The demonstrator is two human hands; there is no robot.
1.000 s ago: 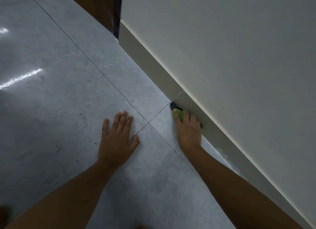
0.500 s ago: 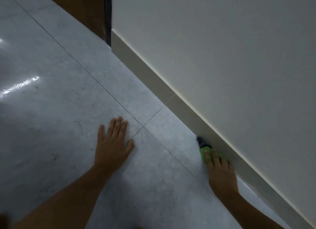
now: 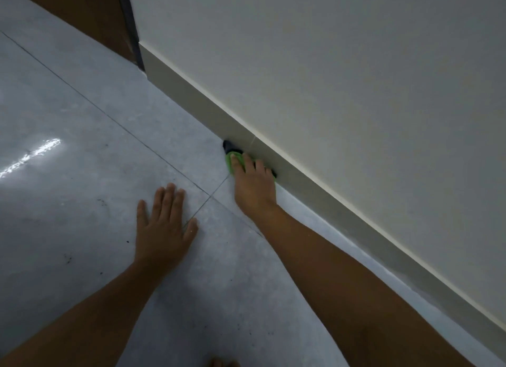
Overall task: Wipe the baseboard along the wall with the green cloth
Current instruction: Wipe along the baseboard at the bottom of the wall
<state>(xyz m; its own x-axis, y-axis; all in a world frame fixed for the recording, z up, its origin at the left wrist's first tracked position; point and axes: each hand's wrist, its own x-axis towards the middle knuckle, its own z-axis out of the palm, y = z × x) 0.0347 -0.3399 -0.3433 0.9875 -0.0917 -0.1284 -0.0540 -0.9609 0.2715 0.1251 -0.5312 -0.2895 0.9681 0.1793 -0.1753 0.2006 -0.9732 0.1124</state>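
Moved since half a second ago: right hand [image 3: 254, 187] and green cloth [image 3: 232, 162] have gone forward along the baseboard [image 3: 191, 91], away from the body, and now sit just past the vertical joint in the trim; the left hand [image 3: 164, 224] has kept its place on the floor [image 3: 82, 153].
Right grip: fingers laid flat and close together over the cloth, pressing it down — holding it by pressure, not curled round it.
Green cloth: mostly hidden under the right fingers; a green edge shows ahead of and beside the fingertips, at the foot of the baseboard where it meets the floor.
Dark edge: something black pokes out ahead of the cloth and again behind the knuckles, against the trim — whether it is part of the cloth I cannot tell.
Left grip: wide, palm down, fingers spread a little on the tile, holding nothing; the thumb lies close to a grout line.
Baseboard: pale beige strip running diagonally from upper left to lower right under the wall [image 3: 356, 79].
Floor: grey glossy tiles with dark specks and a bright glare patch at the left.
Far end: brown door [image 3: 90, 13] beyond the wall's corner.
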